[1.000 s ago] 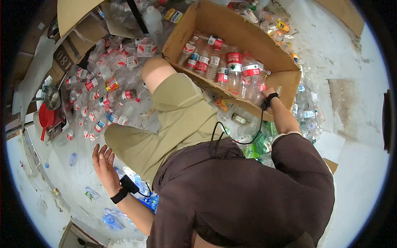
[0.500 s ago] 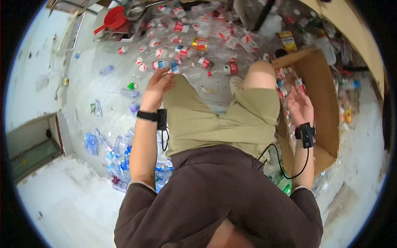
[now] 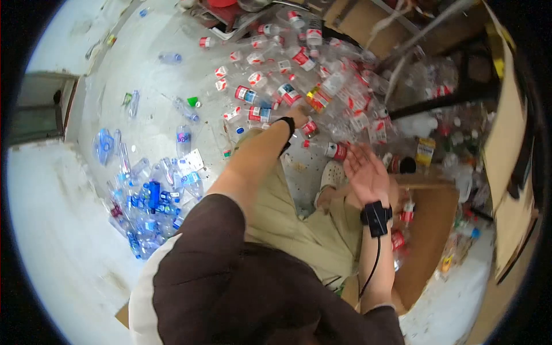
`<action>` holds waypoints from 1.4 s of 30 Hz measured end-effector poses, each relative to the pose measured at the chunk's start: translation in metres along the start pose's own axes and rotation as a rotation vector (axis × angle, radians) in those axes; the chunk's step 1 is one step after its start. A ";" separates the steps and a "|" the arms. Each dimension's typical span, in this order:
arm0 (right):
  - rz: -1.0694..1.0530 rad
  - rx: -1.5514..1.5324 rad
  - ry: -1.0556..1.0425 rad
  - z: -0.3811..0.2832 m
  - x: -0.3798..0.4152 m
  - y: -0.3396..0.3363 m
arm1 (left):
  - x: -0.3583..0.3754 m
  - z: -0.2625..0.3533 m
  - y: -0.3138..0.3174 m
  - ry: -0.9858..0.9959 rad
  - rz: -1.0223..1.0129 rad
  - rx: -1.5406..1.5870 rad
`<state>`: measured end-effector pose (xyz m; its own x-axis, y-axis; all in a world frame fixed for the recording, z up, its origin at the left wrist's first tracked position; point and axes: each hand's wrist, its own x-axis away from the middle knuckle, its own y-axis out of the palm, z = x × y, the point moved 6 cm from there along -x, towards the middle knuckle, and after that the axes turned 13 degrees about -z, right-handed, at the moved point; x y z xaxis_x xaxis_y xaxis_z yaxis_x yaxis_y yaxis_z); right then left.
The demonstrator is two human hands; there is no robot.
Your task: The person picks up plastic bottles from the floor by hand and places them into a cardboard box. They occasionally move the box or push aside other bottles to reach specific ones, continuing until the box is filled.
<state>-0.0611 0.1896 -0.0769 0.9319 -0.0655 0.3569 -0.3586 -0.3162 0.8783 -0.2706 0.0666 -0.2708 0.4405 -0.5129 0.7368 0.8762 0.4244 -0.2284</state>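
My left hand [image 3: 298, 116] reaches forward to the pile of clear plastic bottles. Its fingers are mostly hidden, so their grip does not show. Right beside it lies a small bottle with a red label [image 3: 310, 127]. Just beyond is a bottle with a yellow and red label [image 3: 318, 99]. My right hand [image 3: 368, 175] is open, palm up and fingers spread, holding nothing. Near its fingertips lies another red-labelled bottle [image 3: 337, 151]. Below that hand stands an open cardboard box [image 3: 431, 236] with red-labelled bottles inside.
Blue-tinted bottles [image 3: 150, 198] are heaped on the floor to the left. A few stray bottles, such as one with a purple label [image 3: 183, 140], lie between the heaps. A yellow-labelled container [image 3: 425, 150] sits behind the box. Cardboard sheets [image 3: 506, 144] stand at the right.
My left hand has moved forward and right, into the bottle pile. My right hand, still open, has shifted from over the box towards the pile. The view has turned and shifted.
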 end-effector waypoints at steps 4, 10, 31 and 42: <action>0.025 0.070 -0.012 -0.009 -0.001 0.004 | -0.066 -0.030 0.007 -0.037 0.163 -0.151; 0.135 0.193 -0.028 -0.013 -0.001 0.005 | -0.088 -0.046 -0.009 -0.152 0.174 -0.118; 0.234 0.290 -0.002 -0.004 -0.027 0.010 | 0.050 0.056 0.006 0.398 0.011 0.653; 0.298 0.399 -0.089 0.006 -0.021 0.002 | 0.117 0.090 0.032 0.598 -0.665 0.369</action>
<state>-0.0809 0.1844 -0.0845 0.7995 -0.2833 0.5297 -0.5771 -0.6072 0.5462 -0.2082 0.0872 -0.1347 -0.0069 -0.9847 0.1743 0.9107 0.0658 0.4077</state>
